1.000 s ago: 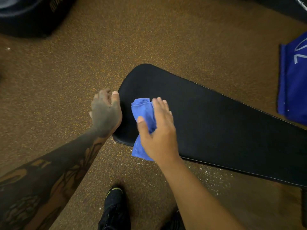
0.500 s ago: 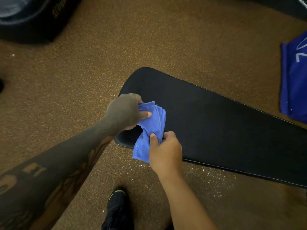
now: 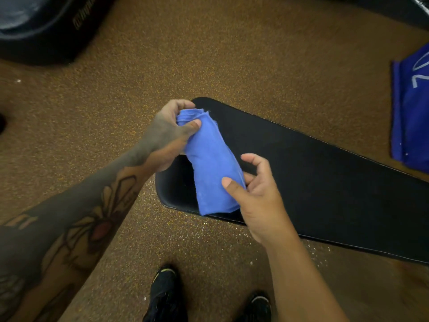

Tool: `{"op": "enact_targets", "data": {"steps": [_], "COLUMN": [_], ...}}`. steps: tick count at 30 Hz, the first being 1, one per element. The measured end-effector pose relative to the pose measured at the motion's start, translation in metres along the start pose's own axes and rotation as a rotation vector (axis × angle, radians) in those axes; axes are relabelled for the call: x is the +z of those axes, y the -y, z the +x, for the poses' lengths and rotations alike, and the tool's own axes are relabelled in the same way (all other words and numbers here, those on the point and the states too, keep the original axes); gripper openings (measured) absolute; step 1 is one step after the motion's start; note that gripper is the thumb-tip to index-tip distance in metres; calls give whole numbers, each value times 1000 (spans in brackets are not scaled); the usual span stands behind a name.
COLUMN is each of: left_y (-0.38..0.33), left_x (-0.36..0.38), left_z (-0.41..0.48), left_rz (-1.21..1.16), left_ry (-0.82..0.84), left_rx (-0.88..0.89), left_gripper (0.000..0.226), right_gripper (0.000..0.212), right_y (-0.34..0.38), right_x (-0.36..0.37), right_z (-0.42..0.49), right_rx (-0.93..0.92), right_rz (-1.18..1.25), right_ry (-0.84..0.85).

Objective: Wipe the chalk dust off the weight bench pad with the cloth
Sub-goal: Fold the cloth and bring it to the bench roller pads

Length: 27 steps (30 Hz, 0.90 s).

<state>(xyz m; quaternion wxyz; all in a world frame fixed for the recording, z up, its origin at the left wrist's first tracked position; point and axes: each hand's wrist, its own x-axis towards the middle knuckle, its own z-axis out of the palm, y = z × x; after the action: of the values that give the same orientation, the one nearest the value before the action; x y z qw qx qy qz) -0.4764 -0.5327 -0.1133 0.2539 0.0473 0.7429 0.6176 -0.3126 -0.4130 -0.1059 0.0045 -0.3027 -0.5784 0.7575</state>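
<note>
The black weight bench pad (image 3: 313, 182) runs from the centre to the right edge, its rounded end near my hands. A folded blue cloth (image 3: 211, 163) is held lifted above that end. My left hand (image 3: 167, 135) pinches the cloth's top edge between thumb and fingers. My right hand (image 3: 257, 196) grips the cloth's lower right side with thumb on top and fingers behind. The pad surface looks dark, and I make out no chalk on it.
Brown speckled rubber floor (image 3: 209, 54) surrounds the bench, with white chalk specks (image 3: 313, 249) under the pad's near edge. A dark bulky object (image 3: 46, 24) sits top left, a blue fabric item (image 3: 413, 108) at the right edge. My two black shoes (image 3: 167, 296) stand below.
The cloth lay flat on the pad under my right hand; my left hand then took its top edge. Both hands have raised it off the pad and stretched it lengthwise.
</note>
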Motion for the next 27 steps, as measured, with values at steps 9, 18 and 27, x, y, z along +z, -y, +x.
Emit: {"op": "enact_targets", "data": {"steps": [9,18,27], "left_y": [-25,-45,-53], "left_x": [-22,-23,-21], "left_z": [2,7,14], "left_rz": [-162,-332,-144], "left_ry": [275,411,337], "left_rx": [-122,-147,1], "left_gripper": [34,23,21], "right_gripper": [22,11,28], "right_y": [27,36,25], "right_x": [-35,-29,-22], "right_z": [18,31,31], "right_rx": [-24,49,42], "right_rz": [221,94,235], "right_ry": [33,-23,-17]}}
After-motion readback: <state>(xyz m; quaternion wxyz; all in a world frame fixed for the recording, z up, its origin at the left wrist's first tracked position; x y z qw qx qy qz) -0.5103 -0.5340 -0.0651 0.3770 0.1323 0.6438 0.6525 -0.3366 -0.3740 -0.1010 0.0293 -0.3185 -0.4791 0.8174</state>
